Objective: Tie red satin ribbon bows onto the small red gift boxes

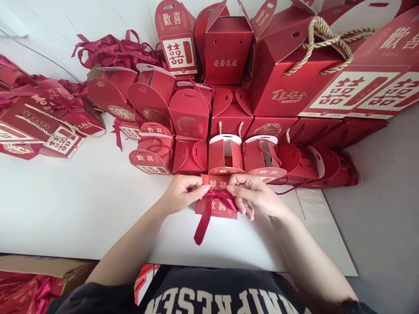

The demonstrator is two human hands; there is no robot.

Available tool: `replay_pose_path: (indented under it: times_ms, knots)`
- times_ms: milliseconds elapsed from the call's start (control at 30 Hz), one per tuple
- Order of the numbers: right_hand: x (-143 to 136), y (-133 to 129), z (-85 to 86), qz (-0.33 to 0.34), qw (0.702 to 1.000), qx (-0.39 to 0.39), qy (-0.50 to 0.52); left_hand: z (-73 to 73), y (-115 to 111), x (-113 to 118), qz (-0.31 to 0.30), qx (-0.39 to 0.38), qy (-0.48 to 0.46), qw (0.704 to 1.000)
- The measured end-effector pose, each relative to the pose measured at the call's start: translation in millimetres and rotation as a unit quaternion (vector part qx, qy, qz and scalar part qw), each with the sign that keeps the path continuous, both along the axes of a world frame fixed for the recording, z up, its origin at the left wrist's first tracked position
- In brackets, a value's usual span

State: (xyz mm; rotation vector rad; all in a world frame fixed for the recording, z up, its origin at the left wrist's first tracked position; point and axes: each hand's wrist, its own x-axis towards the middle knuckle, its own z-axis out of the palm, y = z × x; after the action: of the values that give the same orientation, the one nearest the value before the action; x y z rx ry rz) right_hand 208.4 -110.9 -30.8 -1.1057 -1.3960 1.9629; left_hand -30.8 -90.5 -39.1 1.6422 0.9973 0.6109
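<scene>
In the middle of the head view, a small red gift box (214,213) printed with pale characters sits on the white table. A dark red ribbon (203,224) is tied across its top, with one tail hanging toward me over the front. My left hand (187,192) pinches the ribbon at the left of the knot, thumb against bent fingers. At the right of the knot, my right hand (250,194) pinches the ribbon between thumb and index finger, its other fingers curled beside the box. The fingertips partly cover the ribbon loops.
Rows of red gift boxes (190,158) stand just behind my hands, with larger rope-handled boxes (284,87) behind them. A heap of ribbons (114,50) lies at the back left. More boxes (62,141) crowd the left side. A cardboard carton (36,265) is at the lower left.
</scene>
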Motion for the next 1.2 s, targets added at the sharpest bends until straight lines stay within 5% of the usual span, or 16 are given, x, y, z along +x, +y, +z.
replay_pose_path:
  times_ms: [100, 200, 367, 500, 733, 933, 1033, 1200]
  knots:
    - [-0.9, -4.6, 1.4, -0.074, 0.989, 0.116, -0.045, -1.6, 1.1, 0.7, 0.025, -0.019, -0.022, 0.999]
    - [-0.3, -13.0, 6.8, -0.131, 0.938, 0.293, -0.13, -1.4, 1.4, 0.9, 0.033, -0.037, -0.037, 0.998]
    - [-1.6, -18.8, 12.5, -0.038, 0.844, 0.478, -0.24, -3.0, 0.7, 0.1, 0.024, -0.036, -0.051, 0.998]
    - [-7.5, -16.7, 12.5, -0.05, 0.841, 0.48, -0.244, -5.3, 0.2, -1.6, 0.018, -0.017, -0.043, 0.999]
    - [-12.7, -20.1, 15.0, -0.088, 0.88, 0.41, -0.221, -5.9, -2.9, 0.6, 0.033, 0.065, -0.007, 0.997]
    - [-17.2, -19.9, 6.1, -0.141, 0.833, 0.441, -0.302, -1.0, -6.6, 9.4, 0.059, 0.108, 0.025, 0.992]
    - [-16.1, -19.3, 7.2, -0.116, 0.837, 0.442, -0.302, -0.5, -7.8, 11.6, 0.081, 0.085, 0.048, 0.992]
    - [1.9, -15.6, 18.2, -0.009, 0.886, 0.379, -0.268, -2.4, -8.0, 10.5, 0.087, 0.025, 0.049, 0.995]
